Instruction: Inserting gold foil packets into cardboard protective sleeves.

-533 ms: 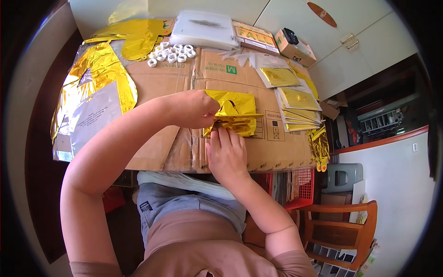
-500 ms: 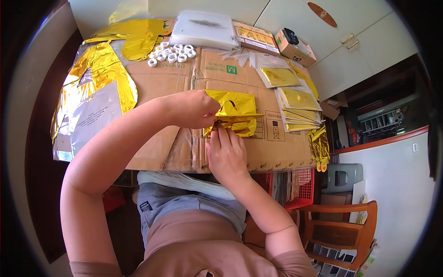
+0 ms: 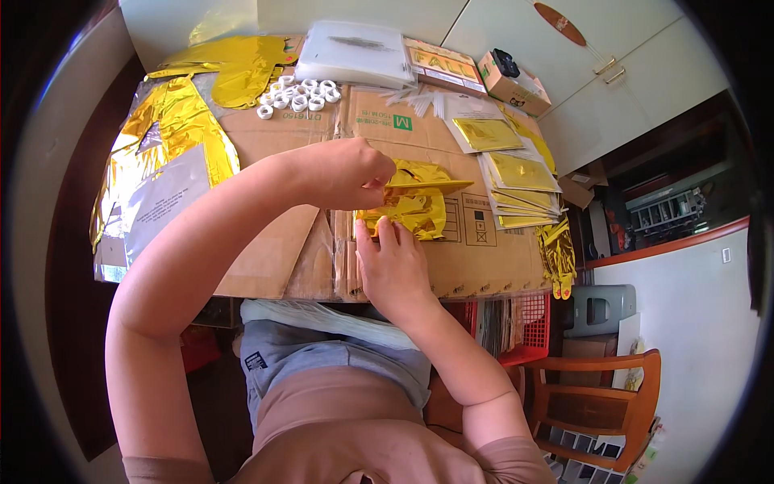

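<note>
Left hand (image 3: 353,172) fisted, clamped on gold foil (image 3: 423,216); right hand (image 3: 393,262) palm-down, fingers slightly apart, touching foil.

The gold foil (image 3: 421,216) looks glossy and crinkled, the brown cardboard (image 3: 274,143) matt.

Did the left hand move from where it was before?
Yes. The left hand, gripping the gold foil, has gone a little farther from the person and slightly right, nearer the green square printed on the cardboard.
</note>
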### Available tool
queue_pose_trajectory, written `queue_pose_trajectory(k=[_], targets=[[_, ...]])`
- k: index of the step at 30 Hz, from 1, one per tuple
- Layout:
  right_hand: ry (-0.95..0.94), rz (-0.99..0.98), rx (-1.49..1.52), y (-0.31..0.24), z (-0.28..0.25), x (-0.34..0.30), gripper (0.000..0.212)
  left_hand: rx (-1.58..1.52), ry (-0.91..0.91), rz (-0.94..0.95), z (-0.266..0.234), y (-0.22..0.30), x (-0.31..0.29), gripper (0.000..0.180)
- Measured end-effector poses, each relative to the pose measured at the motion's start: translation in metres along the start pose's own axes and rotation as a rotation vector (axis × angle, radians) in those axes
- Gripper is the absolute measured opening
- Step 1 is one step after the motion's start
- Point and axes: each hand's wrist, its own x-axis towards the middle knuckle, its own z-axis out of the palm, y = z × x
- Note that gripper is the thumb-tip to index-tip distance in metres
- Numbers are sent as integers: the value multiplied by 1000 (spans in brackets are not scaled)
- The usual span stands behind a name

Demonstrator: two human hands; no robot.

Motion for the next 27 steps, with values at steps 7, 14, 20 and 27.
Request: queue_pose_trajectory(k=[7,14,20,27], targets=[[-59,10,66,0,-12,7,43,30,31,24,-3,5,-1,12],[-177,33,67,4,-21,13,49,79,38,14,-11,11,0,11],[-211,32,152,10,-25,19,47,99,14,25,-2,12,-2,11],[-134,35,143,6,-24,12,43,324,47,168,41,1,-14,11]])
